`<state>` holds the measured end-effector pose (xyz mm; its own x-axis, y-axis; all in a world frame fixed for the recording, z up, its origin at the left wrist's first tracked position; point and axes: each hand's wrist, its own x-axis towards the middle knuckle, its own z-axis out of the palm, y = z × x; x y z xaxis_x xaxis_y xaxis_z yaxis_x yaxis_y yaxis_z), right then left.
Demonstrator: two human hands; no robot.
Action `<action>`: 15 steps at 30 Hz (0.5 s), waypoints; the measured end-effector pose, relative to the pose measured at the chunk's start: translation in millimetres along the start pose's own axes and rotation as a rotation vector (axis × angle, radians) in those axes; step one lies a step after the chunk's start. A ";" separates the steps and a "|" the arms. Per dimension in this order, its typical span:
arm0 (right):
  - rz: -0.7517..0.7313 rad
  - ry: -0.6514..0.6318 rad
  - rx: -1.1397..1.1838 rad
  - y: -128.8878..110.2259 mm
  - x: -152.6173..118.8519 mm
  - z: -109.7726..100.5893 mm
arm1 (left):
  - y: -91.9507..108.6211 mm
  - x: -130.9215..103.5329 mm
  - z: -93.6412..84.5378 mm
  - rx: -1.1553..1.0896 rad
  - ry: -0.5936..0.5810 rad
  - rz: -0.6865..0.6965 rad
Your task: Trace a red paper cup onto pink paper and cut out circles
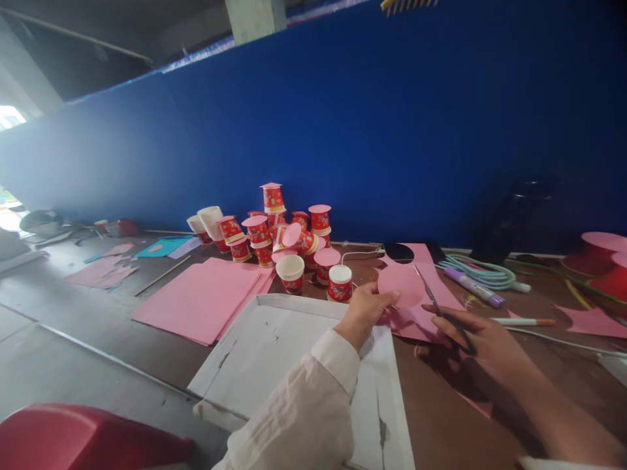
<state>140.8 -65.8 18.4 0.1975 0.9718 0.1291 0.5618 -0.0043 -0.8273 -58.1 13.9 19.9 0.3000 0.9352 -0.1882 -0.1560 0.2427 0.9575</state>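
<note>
My left hand (366, 309) pinches the lower left edge of a round pink paper disc (400, 284). The fingers of my right hand (473, 336) are closed around the dark handles of a pair of scissors (433, 292). Their blades point up and left, along the disc's right edge; whether they are parted I cannot tell. Under both hands lies a pink sheet (431, 329) with curved cut edges. Left of my left hand stand a red paper cup with a white top (339, 283) and an upright open cup (290, 273).
Behind stands a pile of red cups (274, 225), several with pink discs on them. Pink sheets (206, 297) and a white cardboard tray (294, 352) lie left. Right are a coiled cable (490, 273), a purple tube (474, 287) and a dark phone (398, 252). A blue wall (392, 124) rises behind.
</note>
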 end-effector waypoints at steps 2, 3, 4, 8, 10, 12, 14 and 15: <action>0.037 -0.008 -0.003 -0.4 0.2 -1.0 | 0.5 -0.8 0.3 0.004 -0.005 -0.003; 0.039 -0.012 -0.021 -0.1 0.2 -1.3 | 0.8 -1.1 0.5 0.000 -0.008 -0.006; 0.033 -0.007 -0.045 0.3 0.0 -1.5 | 1.0 -1.2 0.7 -0.003 -0.009 -0.008; 0.002 -0.006 -0.070 2.0 -0.5 -1.9 | 1.4 -1.6 0.6 0.000 -0.002 -0.007; -0.007 -0.018 -0.061 3.3 0.5 -2.6 | 1.5 -2.0 0.4 0.006 -0.004 -0.015; -0.015 -0.024 -0.057 5.1 1.8 -3.0 | 1.7 -2.3 0.4 0.011 -0.003 -0.019; -0.047 -0.009 -0.041 6.8 1.4 -1.6 | 1.8 -2.3 0.6 0.021 0.009 -0.013; -0.071 0.006 -0.024 7.1 0.1 0.1 | 1.7 -2.2 0.7 0.026 0.015 -0.010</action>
<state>144.8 -65.7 12.5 0.1609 0.9685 0.1902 0.5935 0.0590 -0.8027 -58.3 12.1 22.2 0.2876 0.9365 -0.2006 -0.1287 0.2453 0.9609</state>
